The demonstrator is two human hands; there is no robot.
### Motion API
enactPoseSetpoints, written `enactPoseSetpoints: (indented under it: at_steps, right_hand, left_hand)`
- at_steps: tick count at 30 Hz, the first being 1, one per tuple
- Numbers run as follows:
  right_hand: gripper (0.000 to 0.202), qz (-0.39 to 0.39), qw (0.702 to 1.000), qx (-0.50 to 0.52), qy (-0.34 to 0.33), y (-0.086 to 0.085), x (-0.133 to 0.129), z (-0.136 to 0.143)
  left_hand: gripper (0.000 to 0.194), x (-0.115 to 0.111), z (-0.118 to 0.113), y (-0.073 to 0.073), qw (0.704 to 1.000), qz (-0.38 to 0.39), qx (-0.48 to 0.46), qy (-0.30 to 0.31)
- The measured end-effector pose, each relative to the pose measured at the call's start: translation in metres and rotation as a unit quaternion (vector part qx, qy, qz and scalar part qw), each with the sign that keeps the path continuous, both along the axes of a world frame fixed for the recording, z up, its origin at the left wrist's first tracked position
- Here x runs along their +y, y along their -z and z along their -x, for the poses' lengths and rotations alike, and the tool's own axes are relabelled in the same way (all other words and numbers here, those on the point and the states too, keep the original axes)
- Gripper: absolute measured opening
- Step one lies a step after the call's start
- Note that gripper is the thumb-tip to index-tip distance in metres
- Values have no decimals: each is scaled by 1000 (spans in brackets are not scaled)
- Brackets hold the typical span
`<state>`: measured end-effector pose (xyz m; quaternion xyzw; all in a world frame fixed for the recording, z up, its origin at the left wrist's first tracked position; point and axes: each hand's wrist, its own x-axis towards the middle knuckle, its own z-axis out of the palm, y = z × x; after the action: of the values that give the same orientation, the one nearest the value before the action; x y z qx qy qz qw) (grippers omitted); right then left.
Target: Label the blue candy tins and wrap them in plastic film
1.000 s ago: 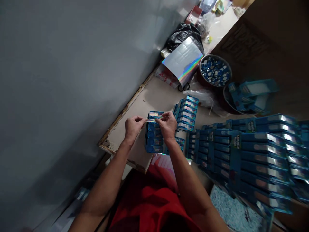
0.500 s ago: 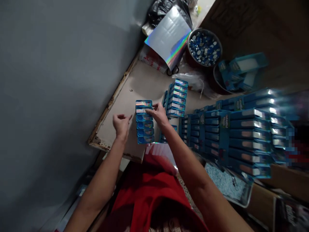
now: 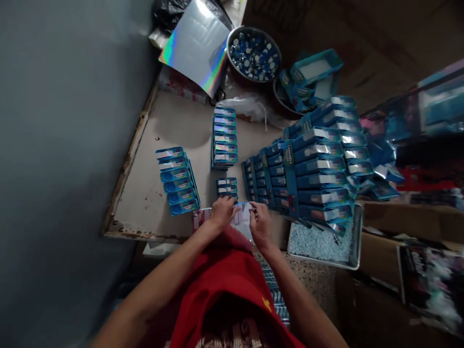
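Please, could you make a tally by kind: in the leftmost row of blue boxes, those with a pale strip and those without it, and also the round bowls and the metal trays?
Boxes with a pale strip: 2
Boxes without a strip: 4
Round bowls: 2
Metal tray: 1
Total: 9

Blue boxes: "CARAMELO" on the band, more words too tiny
Black pack: white letters, too blurry
Brown cardboard: dim letters, can't be read
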<state>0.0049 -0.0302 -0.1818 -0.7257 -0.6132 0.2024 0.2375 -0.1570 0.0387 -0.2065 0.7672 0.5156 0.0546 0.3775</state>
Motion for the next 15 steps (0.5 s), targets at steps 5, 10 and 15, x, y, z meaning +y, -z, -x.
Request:
enactPoseSetpoints:
  at_steps: [5, 10, 15]
  right_hand:
    - [46, -1, 998, -53, -19, 25, -34, -15]
    - [57, 1, 994, -84, -68, 32, -34, -18]
    - [54, 21, 981, -142, -132, 39, -17, -9]
  left_hand:
    - [23, 9, -13, 13, 997, 37, -11, 68]
    - [27, 9, -11, 14, 997, 47, -17, 66]
    - [25, 12, -9, 14, 996, 60, -30, 53]
